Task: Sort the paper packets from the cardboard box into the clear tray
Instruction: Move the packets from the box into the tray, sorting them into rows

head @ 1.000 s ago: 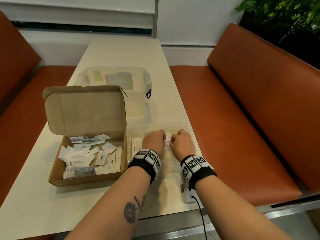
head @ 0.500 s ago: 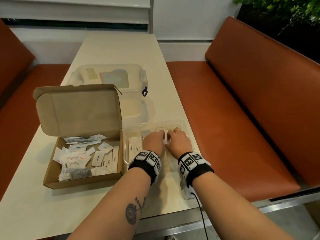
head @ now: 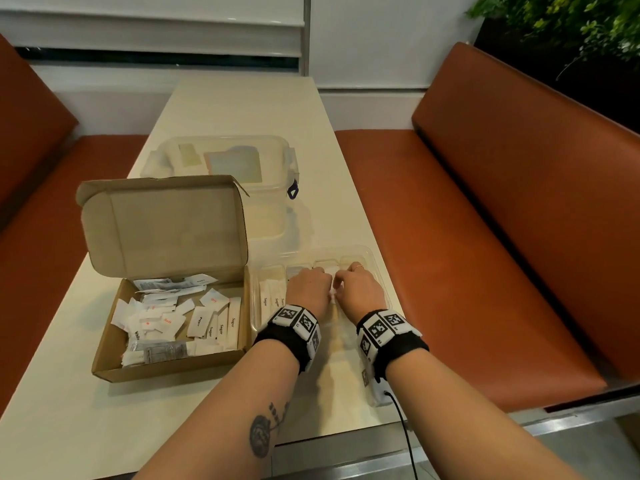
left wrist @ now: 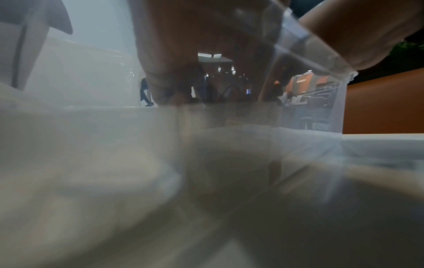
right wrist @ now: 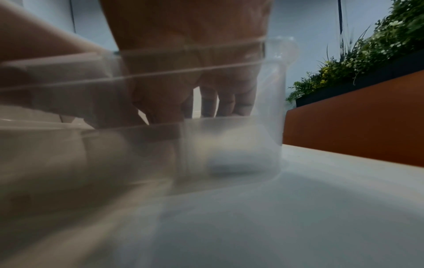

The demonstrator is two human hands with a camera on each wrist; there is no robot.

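Observation:
An open cardboard box (head: pixel 166 370) on the left holds several loose white paper packets (head: pixel 180 317). Right beside it lies the clear tray (head: pixel 374 258), with sugar packets (head: pixel 273 299) lined up in its left compartment. Both hands are down inside the tray, knuckles up and fingers curled downward. My left hand (head: pixel 310 289) and right hand (head: pixel 360 289) hold a small white packet (head: pixel 333 291) between them over a middle compartment. The fingertips are hidden. In the wrist views the left fingers (left wrist: pixel 183 63) and the right fingers (right wrist: pixel 206 81) point down behind the tray wall (right wrist: pixel 270 108).
A clear lidded container (head: pixel 277 157) stands behind the box on the cream table (head: pixel 242 109). Orange benches run along the right (head: pixel 485 271) and the left (head: pixel 41 237). A planter (head: pixel 571 36) is at the far right. The table's near edge is close below my forearms.
Both hands stay together in the tray, shifting only slightly closer around the white packet. The box and its packets have not moved.

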